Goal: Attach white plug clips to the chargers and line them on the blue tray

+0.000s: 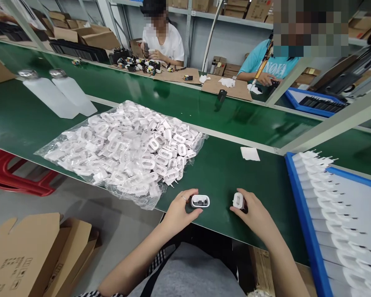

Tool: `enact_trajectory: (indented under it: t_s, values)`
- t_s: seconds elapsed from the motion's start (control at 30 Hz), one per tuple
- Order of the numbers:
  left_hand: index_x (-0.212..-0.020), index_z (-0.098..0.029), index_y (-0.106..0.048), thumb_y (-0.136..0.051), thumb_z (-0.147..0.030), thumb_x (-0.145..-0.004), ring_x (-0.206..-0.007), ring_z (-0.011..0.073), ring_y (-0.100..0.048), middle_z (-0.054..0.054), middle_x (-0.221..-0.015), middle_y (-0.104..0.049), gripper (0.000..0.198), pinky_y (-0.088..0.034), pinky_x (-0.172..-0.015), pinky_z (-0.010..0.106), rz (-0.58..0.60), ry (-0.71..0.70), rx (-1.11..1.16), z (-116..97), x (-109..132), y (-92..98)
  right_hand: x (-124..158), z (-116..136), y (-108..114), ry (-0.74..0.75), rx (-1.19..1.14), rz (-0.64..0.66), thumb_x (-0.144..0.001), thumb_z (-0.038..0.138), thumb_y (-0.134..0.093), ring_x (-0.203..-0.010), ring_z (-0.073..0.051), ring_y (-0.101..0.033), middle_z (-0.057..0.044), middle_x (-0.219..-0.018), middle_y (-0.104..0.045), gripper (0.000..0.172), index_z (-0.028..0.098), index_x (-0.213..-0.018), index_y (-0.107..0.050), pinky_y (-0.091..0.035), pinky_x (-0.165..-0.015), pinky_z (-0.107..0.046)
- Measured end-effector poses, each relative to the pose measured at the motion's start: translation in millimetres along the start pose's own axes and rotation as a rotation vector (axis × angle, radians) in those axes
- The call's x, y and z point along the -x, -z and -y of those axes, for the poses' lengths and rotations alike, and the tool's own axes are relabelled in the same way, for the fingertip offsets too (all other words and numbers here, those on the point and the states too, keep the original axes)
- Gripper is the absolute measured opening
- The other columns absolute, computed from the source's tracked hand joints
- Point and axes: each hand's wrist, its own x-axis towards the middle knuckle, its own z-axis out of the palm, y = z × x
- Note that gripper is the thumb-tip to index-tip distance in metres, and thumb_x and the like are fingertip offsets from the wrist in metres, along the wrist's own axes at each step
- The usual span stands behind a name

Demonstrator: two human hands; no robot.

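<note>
My left hand (181,208) grips a white oval plastic housing (200,201) between thumb and fingers. Its open end faces up and shows dark parts inside. A hand's width to the right, my right hand (250,208) pinches a small white plastic cap (238,201) by its sides. The two pieces are apart, both near the front edge of the green table. Beyond my left hand lies a clear plastic bag (49,149) spread under a heap of white oval plastic parts (126,142).
A blue tray (303,210) with rows of white housings (336,231) stands at the right. White paper (250,154) lies near the divider. Two white bottles (54,93) stand back left. Cardboard boxes (27,251) are on the floor. Two people sit across the bench.
</note>
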Motion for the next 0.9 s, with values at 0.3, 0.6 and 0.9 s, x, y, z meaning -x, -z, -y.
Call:
enact_trajectory:
  t_s: [0.3, 0.6, 0.9]
  values:
    - [-0.099, -0.021, -0.046, -0.054, -0.017, -0.065, -0.092, 0.0139, -0.048, 0.001, -0.101, -0.052, 0.036, -0.04, -0.079, 0.026, -0.001, -0.044, -0.027, -3.3, -2.2, 1.8, 4.3, 12.8, -14.4, 0.054, -0.607, -0.163, -0.072, 0.043, -0.04, -0.069, -0.016, -0.053, -0.006, -0.088, -0.054, 0.042, 0.02, -0.107, -0.032, -0.044, -0.064, -0.031]
    - [-0.096, -0.021, -0.049, -0.055, -0.018, -0.064, -0.089, 0.0136, -0.049, 0.001, -0.096, -0.055, 0.032, -0.041, -0.077, 0.026, -0.014, -0.042, 0.011, -0.2, -2.0, -0.9, 5.5, 37.1, -14.2, 0.146, -0.976, -0.096, -0.077, 0.035, -0.042, -0.04, -0.01, -0.045, 0.001, -0.06, -0.057, 0.028, 0.023, -0.103, -0.044, -0.039, -0.041, -0.025]
    - [-0.095, -0.02, -0.049, -0.055, -0.019, -0.065, -0.089, 0.014, -0.049, 0.001, -0.096, -0.055, 0.031, -0.041, -0.077, 0.026, -0.015, -0.051, 0.007, 0.0, -2.5, -0.4, 6.5, 31.5, -9.8, 0.612, -1.06, 0.205, -0.08, 0.022, -0.041, -0.06, -0.014, -0.055, -0.001, -0.085, -0.06, 0.024, 0.035, -0.083, -0.061, -0.044, -0.048, -0.028]
